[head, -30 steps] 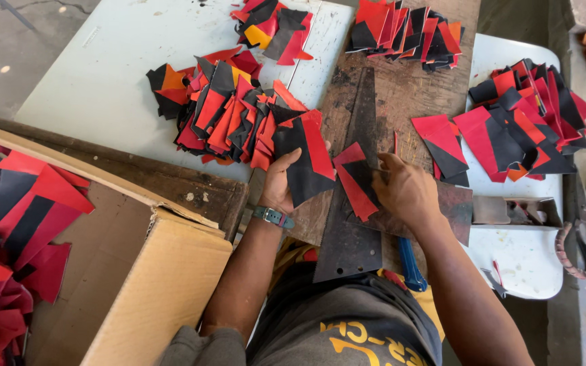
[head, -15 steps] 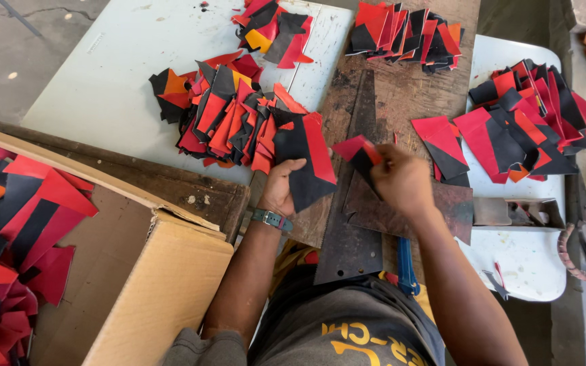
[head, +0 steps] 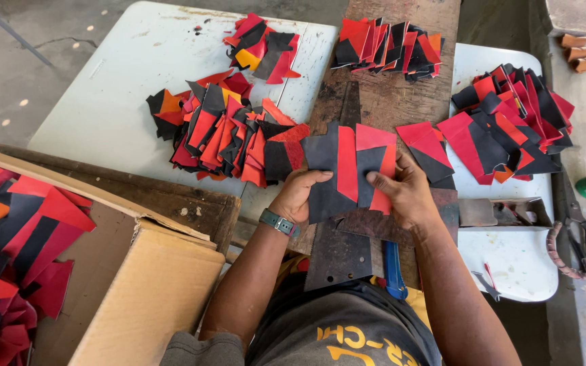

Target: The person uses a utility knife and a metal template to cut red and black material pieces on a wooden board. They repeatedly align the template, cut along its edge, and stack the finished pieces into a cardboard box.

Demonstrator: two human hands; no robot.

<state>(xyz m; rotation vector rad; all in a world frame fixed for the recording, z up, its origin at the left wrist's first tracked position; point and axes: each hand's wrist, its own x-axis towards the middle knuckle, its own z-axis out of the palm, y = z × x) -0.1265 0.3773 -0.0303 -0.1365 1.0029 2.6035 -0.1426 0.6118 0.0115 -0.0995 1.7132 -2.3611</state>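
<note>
Both hands [head: 354,190] gripping red-black pieces [head: 350,169], cardboard box [head: 69,271] — scrap-filled

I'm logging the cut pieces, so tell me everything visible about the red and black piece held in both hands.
The red and black piece is a flat, thin sheet that looks like leather: black panels joined with red strips and wedges. It is held spread out over the wooden board. The left hand grips its left edge, thumb on top; the right hand pinches its right side. Its lower edge overlaps a dark metal plate.
</note>
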